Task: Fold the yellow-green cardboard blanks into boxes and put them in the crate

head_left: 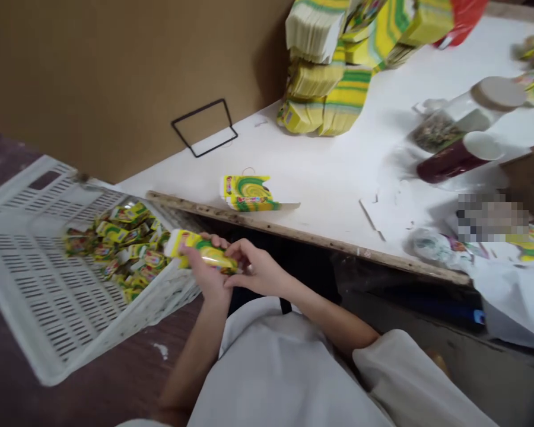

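Just in front of the table edge, my left hand (205, 277) is wrapped round a small yellow and green box (177, 244). A shiny yellow-green packet (213, 256) lies at the box's right end, and whether it is partly inside cannot be made out. My right hand (256, 270) pinches the packet's right end with thumb and fingers. On the white table (302, 178), close to its edge, rests another yellow-green carton (249, 193) with an open flap. To the left, a white slatted crate (40, 279) holds several wrapped packets (129, 237).
Stacks of flat yellow-green cartons (329, 89) stand at the back beside a large brown cardboard panel (129, 65). A black wire frame (204, 127) is near its base. At the right are a jar (454, 121), a dark red cup (449, 159) and crumpled plastic (434, 246).
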`<control>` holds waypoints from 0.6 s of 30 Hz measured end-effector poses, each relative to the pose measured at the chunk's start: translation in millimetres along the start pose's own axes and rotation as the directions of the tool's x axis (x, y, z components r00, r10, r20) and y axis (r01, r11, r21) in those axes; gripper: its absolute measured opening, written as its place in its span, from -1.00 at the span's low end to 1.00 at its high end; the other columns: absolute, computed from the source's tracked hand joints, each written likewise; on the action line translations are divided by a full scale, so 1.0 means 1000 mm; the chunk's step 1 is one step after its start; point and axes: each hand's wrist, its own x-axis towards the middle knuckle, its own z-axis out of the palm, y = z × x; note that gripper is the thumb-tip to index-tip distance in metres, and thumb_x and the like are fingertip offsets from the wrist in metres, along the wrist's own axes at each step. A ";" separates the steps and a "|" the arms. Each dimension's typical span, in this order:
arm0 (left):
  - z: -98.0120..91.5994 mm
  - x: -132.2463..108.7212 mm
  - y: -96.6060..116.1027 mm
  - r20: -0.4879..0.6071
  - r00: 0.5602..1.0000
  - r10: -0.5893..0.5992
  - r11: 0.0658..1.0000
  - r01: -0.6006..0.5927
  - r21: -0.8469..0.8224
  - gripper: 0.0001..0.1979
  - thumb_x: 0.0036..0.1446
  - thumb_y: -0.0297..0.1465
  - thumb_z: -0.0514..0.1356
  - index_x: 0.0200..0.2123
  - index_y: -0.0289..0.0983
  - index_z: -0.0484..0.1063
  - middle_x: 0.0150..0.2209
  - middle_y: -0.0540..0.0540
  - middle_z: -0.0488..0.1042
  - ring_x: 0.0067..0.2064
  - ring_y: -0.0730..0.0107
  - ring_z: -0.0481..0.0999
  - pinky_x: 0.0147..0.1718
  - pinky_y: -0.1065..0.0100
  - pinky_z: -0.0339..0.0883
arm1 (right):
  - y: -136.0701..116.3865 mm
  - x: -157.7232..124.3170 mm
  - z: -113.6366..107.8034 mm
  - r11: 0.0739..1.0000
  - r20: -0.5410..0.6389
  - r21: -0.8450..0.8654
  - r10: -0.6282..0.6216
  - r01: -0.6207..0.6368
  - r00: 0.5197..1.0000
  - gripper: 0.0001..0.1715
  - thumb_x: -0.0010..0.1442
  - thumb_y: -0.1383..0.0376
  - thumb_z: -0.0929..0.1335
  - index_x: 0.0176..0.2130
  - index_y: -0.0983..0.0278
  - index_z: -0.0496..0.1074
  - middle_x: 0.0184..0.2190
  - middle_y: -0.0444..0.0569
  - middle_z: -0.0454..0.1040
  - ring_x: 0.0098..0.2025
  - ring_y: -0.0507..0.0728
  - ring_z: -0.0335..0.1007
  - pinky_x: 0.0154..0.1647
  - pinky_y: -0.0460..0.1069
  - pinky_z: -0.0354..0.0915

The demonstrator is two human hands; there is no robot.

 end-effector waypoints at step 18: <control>-0.032 0.013 0.047 0.484 0.854 -0.191 0.912 -0.027 0.410 -0.11 -0.16 0.21 0.37 0.14 -0.22 0.46 0.07 -0.30 0.54 0.03 -0.05 0.58 0.01 0.06 0.43 | -0.065 -0.024 -0.070 0.573 0.186 -0.708 -0.411 0.412 0.892 -0.57 0.37 0.47 0.27 -0.10 0.02 0.62 -0.27 -0.03 0.58 -0.15 0.14 0.40 -0.08 0.12 0.36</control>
